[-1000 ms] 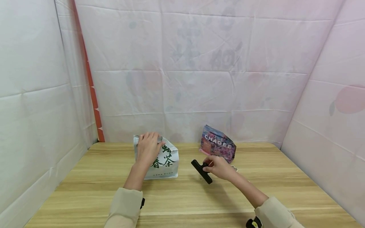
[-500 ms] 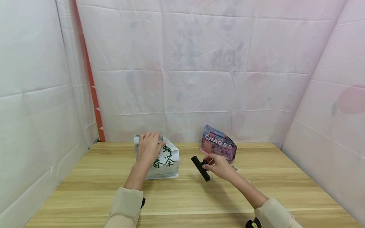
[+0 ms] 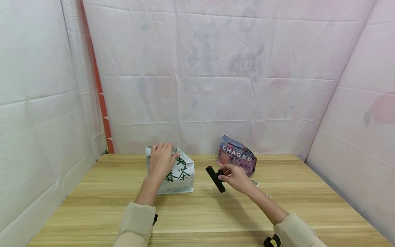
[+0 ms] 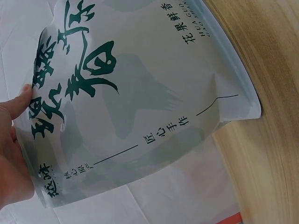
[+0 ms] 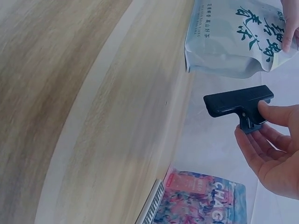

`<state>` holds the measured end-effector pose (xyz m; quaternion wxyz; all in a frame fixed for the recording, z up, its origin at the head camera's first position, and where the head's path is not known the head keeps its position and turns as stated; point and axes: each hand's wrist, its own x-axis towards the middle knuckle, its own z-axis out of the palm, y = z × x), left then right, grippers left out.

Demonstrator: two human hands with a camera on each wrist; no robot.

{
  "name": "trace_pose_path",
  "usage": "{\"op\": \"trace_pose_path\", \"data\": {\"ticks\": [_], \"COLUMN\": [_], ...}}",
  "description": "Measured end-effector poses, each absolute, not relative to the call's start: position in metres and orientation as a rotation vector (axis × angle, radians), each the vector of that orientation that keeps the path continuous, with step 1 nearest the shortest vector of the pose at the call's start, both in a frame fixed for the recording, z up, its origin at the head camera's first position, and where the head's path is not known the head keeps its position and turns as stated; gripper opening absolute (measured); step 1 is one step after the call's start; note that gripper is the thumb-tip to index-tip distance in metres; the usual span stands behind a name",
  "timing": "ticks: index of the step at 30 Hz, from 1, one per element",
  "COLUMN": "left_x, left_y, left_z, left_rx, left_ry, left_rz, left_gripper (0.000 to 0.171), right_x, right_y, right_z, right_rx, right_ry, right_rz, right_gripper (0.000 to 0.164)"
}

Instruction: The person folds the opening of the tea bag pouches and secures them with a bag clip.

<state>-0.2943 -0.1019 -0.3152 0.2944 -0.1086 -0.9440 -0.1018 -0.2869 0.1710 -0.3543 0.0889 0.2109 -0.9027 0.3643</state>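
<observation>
At the left of the table stands a white tea bag point(image 3: 182, 185) with green Chinese lettering. My left hand point(image 3: 161, 160) grips its folded top edge. In the left wrist view, the thumb of the left hand point(image 4: 14, 163) lies on the printed front of the tea bag point(image 4: 135, 88), and the other fingers are mostly hidden. My right hand point(image 3: 236, 178) pinches a wide black bulldog clip point(image 3: 216, 179) by its handles, above the table and right of the bag. Seen from the right wrist, the clip's point(image 5: 238, 101) long jaw edge points away from the right hand point(image 5: 275, 163).
A pink and blue CHAGEE bag point(image 3: 237, 157) stands at the back right, behind my right hand. Small white pieces point(image 3: 254, 183) lie on the wooden table point(image 3: 197, 219) by the right forearm. White printed cloth point(image 3: 216, 96) encloses the back and sides.
My right hand has lifted the bulldog clip slightly up and to the left. The left hand stays on top of the white tea bag.
</observation>
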Motion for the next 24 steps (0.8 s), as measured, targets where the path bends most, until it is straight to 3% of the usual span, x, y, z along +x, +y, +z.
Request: {"op": "trace_pose_path", "data": {"ticks": [24], "left_x": [-0.296], "left_y": [-0.102], "left_z": [-0.316], "left_rx": [-0.286], "left_ry": [-2.497], "left_rz": [-0.244], "left_gripper": [0.029], "right_x": [-0.29], "right_y": [0.157], "right_z": [-0.348], "right_rx": [0.616], "right_ry": [-2.593], "right_rz": [1.147], "right_gripper": [0.025]}}
